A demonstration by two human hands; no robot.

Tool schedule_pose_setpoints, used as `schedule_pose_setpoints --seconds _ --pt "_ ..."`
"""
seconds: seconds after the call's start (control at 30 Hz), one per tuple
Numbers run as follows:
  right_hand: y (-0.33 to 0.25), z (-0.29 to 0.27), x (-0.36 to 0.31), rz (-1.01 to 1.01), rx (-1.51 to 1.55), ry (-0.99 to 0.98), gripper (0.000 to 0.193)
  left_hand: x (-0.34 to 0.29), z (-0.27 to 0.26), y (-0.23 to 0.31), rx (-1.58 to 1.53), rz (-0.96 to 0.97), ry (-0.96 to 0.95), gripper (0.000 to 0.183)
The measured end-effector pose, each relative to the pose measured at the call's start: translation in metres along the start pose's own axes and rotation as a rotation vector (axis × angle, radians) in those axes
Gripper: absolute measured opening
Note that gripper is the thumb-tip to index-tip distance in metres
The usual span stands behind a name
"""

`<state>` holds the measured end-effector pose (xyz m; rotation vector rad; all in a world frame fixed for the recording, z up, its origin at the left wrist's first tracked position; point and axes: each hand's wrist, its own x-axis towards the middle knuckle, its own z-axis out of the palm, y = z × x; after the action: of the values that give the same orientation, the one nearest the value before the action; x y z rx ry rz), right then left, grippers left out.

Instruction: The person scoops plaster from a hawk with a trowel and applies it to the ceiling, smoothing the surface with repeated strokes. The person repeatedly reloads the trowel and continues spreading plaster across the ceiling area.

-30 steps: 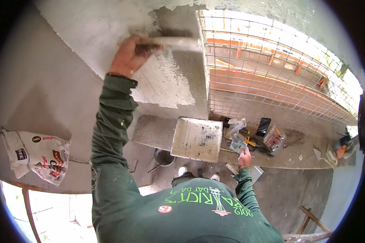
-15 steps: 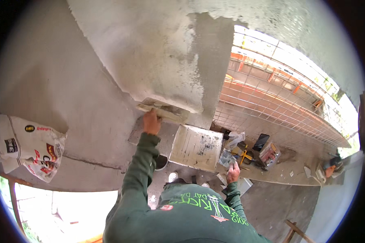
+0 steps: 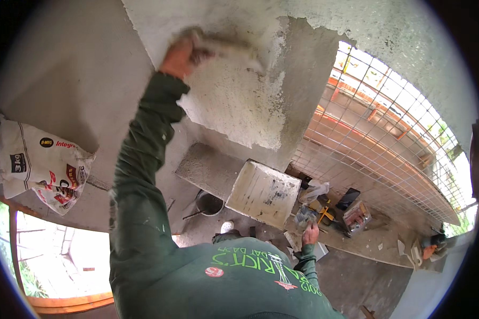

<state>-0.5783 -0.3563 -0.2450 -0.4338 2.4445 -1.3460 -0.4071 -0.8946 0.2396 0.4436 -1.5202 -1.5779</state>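
High on the wall, my left hand [image 3: 178,57] is closed round a plastering trowel [image 3: 231,49], blurred by motion, with its long blade against the pale plaster patch [image 3: 229,103]. My left arm is stretched up in a green sleeve. Low on the right, my right hand [image 3: 310,234] has its fingers curled beside a greyish, clear plastic piece [image 3: 305,216]; what they grip is too small to tell. Between the hands, below the patch, a white square tray [image 3: 253,186] smeared with plaster rests tilted.
A grey ledge [image 3: 207,165] and a dark bucket [image 3: 210,203] are left of the tray. To its right lie a yellow tool [image 3: 326,215], a dark phone-like slab [image 3: 348,198] and a clear pack [image 3: 356,218]. Wire mesh [image 3: 378,133] covers the opening. A printed sack [image 3: 48,159] hangs left.
My left hand has swept the trowel up the wall, from the patch's lower edge to its upper part. The view has shifted a little; my right hand stays by the tray.
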Motion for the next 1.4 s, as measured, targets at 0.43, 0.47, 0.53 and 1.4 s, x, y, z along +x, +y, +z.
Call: schedule_pose_setpoints --seconds 0.43,0.47,0.53,1.4 --pt "-0.296 -0.024 0.015 -0.797 0.194 0.113 0.015 -0.148 0.006 -0.064 0.636 0.482 0.292 0.032" --pt "-0.335 -0.026 0.0 -0.986 0.191 0.154 0.017 -0.158 0.011 -0.074 0.567 0.44 0.298 0.032" --pt "-0.372 -0.03 -0.011 -1.342 -0.07 0.164 0.032 -0.168 0.026 -0.081 -0.086 0.055 0.263 0.033" --pt "-0.48 0.038 0.099 -1.472 -0.756 0.313 0.032 -0.247 -0.045 -0.173 0.044 -0.195 0.139 0.038"
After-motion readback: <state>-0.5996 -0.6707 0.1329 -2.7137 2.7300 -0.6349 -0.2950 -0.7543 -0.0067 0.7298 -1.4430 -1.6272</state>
